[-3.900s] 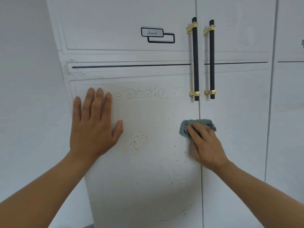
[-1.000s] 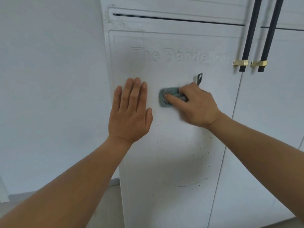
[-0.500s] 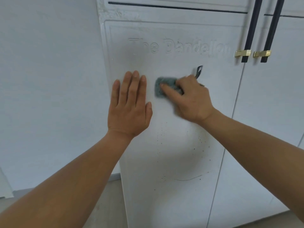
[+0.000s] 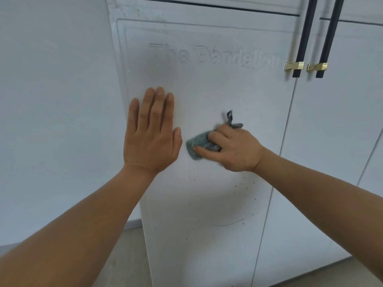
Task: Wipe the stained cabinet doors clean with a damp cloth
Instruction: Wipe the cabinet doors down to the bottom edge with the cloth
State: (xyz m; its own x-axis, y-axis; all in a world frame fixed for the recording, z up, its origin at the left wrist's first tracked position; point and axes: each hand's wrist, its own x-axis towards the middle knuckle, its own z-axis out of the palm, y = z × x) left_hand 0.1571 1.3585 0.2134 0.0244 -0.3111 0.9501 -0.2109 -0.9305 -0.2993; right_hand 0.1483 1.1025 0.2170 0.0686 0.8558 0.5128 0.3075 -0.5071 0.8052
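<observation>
Now the right hand (image 4: pixel 232 150), gripping the cloth (image 4: pixel 195 145), has slid toward six o'clock, nearing the remaining specks (image 4: pixel 236 186); left hand (image 4: pixel 151 133) lies flat.

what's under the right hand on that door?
A blue-grey cloth, gripped by the right hand against the cabinet door; its left edge and hanging loop stick out. The door surface beneath hand and cloth is covered, so any stains there can't be seen. Dark specks show below.

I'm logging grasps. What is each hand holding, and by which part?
Right hand grips the bunched cloth around its middle, loop sticking out. Left hand holds nothing, resting flat on the cabinet door.
</observation>
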